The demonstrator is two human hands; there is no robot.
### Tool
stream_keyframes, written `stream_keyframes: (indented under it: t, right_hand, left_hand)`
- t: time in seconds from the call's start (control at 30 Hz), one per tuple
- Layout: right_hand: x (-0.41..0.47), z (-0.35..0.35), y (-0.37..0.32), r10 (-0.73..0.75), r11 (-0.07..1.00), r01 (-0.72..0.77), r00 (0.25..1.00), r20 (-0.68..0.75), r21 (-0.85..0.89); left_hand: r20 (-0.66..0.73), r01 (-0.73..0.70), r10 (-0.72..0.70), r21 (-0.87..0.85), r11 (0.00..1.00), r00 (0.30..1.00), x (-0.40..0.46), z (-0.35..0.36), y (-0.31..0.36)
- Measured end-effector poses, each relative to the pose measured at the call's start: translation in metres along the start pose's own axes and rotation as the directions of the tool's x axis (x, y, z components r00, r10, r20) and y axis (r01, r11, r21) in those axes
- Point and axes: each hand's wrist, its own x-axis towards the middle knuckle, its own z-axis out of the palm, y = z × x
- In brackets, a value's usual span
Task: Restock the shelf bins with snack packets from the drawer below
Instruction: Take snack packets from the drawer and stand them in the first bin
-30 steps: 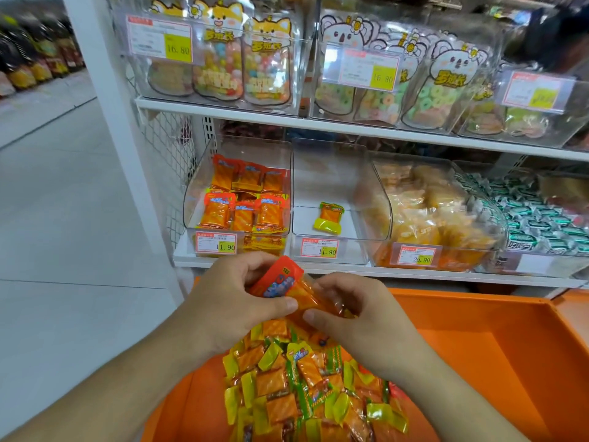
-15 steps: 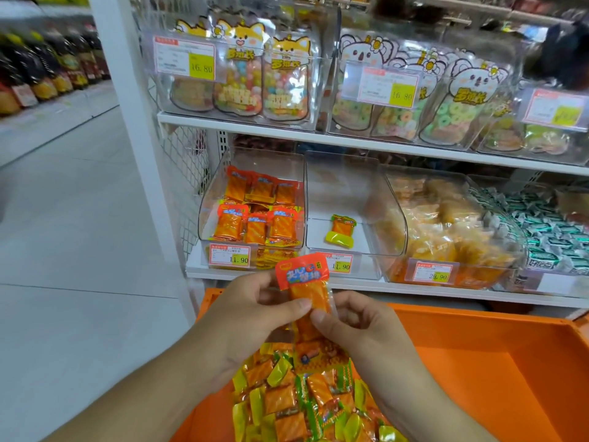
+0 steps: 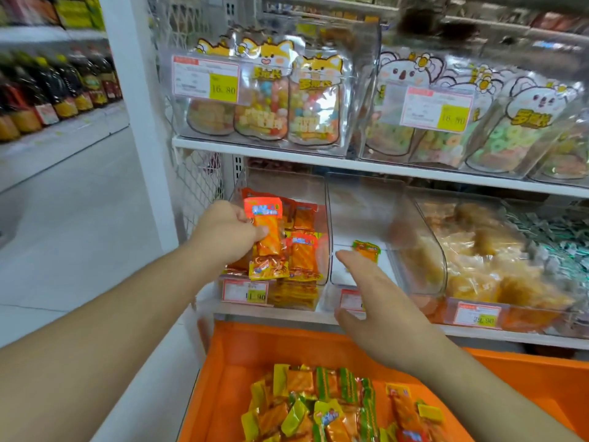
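Far to the left, dark bottles [image 3: 47, 90] stand in rows on another shelf, across a pale floor. A white post [image 3: 140, 122] stands at the near shelf's left edge.

The left hand [image 3: 228, 232] is up at the left bin [image 3: 314, 199]. Its thumb and fingers pinch a small bunch of red packets [image 3: 266, 232]. The top one stands upright with its red end up, and one more hangs below it. The bunch is at the open front of the left bin, which holds more packets of the same kind. A price tag [image 3: 245, 291] is stuck on the front of this bin.

Next comes the middle bin [image 3: 360, 202]. It is clear, with just one green packet [image 3: 366, 250] lying in it. The right hand [image 3: 379, 298] is in front of this bin, fingers spread wide and holding nothing. Its fingertips are near the green packet, but I cannot tell if they touch.

To the right, another bin [image 3: 424, 234] is full of yellow snacks.

Up above, a shelf [image 3: 350, 162] holds clear candy bags [image 3: 287, 100] with cartoon animals on them.

Down below, the orange drawer [image 3: 526, 374] is pulled out. A pile of packets [image 3: 334, 406], green and orange ones, lies in it.
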Motion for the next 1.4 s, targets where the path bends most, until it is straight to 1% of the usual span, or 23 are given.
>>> stream_keyframes:
  t: [0.13, 0.2, 0.3, 0.4, 0.5, 0.57, 0.7, 0.77, 0.87, 0.97, 1.07, 1.17, 1.27, 1.3, 1.4]
  right_hand:
    - [0.008, 0.019, 0.015, 0.014, 0.999, -0.012, 0.998, 0.057, -0.049]
    - [0.010, 0.026, 0.022, 0.005, 0.997, 0.000, 0.998, 0.061, -0.074]
    - [0.011, 0.030, 0.025, -0.007, 0.998, 0.010, 0.999, 0.050, -0.066]
    - [0.010, 0.030, 0.024, -0.007, 0.999, 0.010, 0.999, 0.050, -0.041]
    - [0.010, 0.030, 0.025, -0.018, 0.999, 0.020, 0.999, 0.036, -0.042]
    - [0.010, 0.030, 0.024, -0.013, 0.999, 0.014, 0.999, 0.032, -0.046]
    - [0.009, 0.029, 0.021, -0.003, 0.999, 0.004, 0.999, 0.037, -0.035]
    - [0.009, 0.028, 0.021, 0.001, 0.999, 0.000, 0.999, 0.037, -0.034]
    - [0.009, 0.027, 0.020, 0.003, 1.000, -0.002, 0.999, 0.035, -0.031]
    - [0.009, 0.027, 0.019, 0.007, 1.000, -0.006, 0.999, 0.036, -0.025]
    - [0.008, 0.026, 0.018, 0.015, 1.000, -0.014, 0.999, 0.040, -0.015]
    - [0.008, 0.025, 0.018, 0.019, 1.000, -0.018, 0.999, 0.044, -0.016]
    - [0.008, 0.025, 0.018, 0.019, 1.000, -0.018, 0.999, 0.051, -0.016]
    - [0.008, 0.024, 0.018, 0.017, 1.000, -0.017, 0.999, 0.051, -0.017]
    - [0.008, 0.024, 0.019, 0.015, 1.000, -0.014, 0.999, 0.048, -0.016]
  left_hand:
    - [0.032, -0.044, 0.038, 0.210, 0.977, 0.999, 0.026, 0.012, -0.005]
    - [0.066, -0.076, 0.059, 0.280, 0.957, 0.996, 0.033, 0.019, -0.009]
    - [0.118, -0.072, 0.032, 0.355, 0.932, 0.993, 0.038, 0.029, -0.016]
    - [0.125, -0.061, 0.014, 0.379, 0.923, 0.992, 0.040, 0.034, -0.022]
    - [0.124, -0.098, 0.040, 0.508, 0.856, 0.991, 0.035, 0.035, -0.020]
    - [0.105, -0.120, 0.073, 0.564, 0.817, 0.992, 0.033, 0.037, -0.021]
    - [0.079, -0.163, 0.145, 0.610, 0.775, 0.986, 0.024, 0.038, -0.024]
    - [0.103, -0.193, 0.165, 0.631, 0.752, 0.981, 0.018, 0.037, -0.024]
    - [0.163, -0.218, 0.146, 0.654, 0.725, 0.976, 0.012, 0.034, -0.026]
    - [0.203, -0.224, 0.118, 0.653, 0.723, 0.972, 0.009, 0.031, -0.027]
    - [0.257, -0.261, 0.117, 0.651, 0.713, 0.959, 0.007, 0.029, -0.028]
    - [0.292, -0.275, 0.089, 0.693, 0.666, 0.952, 0.004, 0.027, -0.025]
    - [0.310, -0.325, 0.134, 0.723, 0.609, 0.941, 0.002, 0.028, -0.027]
    - [0.310, -0.340, 0.157, 0.722, 0.602, 0.938, 0.001, 0.027, -0.028]
    - [0.309, -0.367, 0.206, 0.677, 0.639, 0.928, -0.004, 0.027, -0.039]
